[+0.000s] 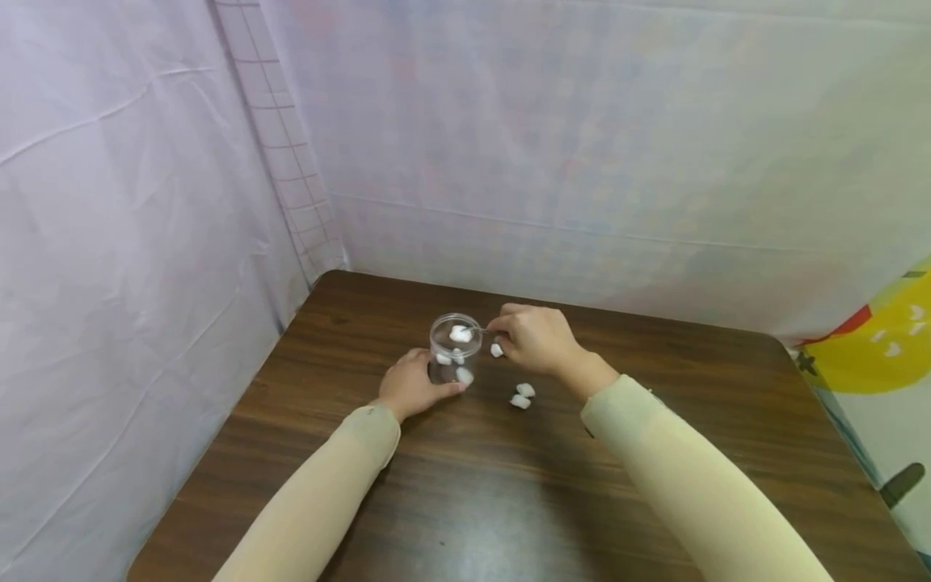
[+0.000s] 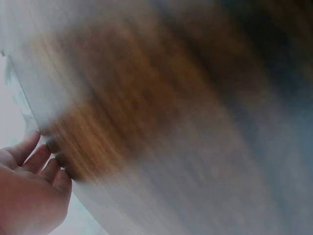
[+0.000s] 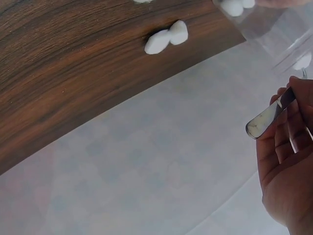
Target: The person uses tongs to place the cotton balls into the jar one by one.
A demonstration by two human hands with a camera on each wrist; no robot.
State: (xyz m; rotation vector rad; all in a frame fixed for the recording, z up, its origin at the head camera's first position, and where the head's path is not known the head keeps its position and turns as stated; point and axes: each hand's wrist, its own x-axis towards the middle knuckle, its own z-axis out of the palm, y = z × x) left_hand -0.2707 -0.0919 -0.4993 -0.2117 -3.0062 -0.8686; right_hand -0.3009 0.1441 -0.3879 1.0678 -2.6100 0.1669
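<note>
A clear plastic jar [image 1: 456,343] stands on the table with several white cotton balls [image 1: 464,375] inside. My left hand [image 1: 410,386] grips its lower side, thumb in front; in the left wrist view the jar is out of sight past the curved fingers [image 2: 49,169]. From the right, my right hand [image 1: 537,337] pinches a slim metal tool whose flat handle [image 3: 264,122] ends in a rounded tip. The tool's far end meets a cotton ball [image 1: 461,333] at the jar's mouth. Its working end is too small to make out.
Two cotton balls [image 1: 522,395] lie side by side on the brown wooden table [image 1: 465,485], right of the jar. Another single cotton ball [image 1: 497,350] sits below my right fingers. Pale sheets [image 1: 582,162] hang along the back and left table edges.
</note>
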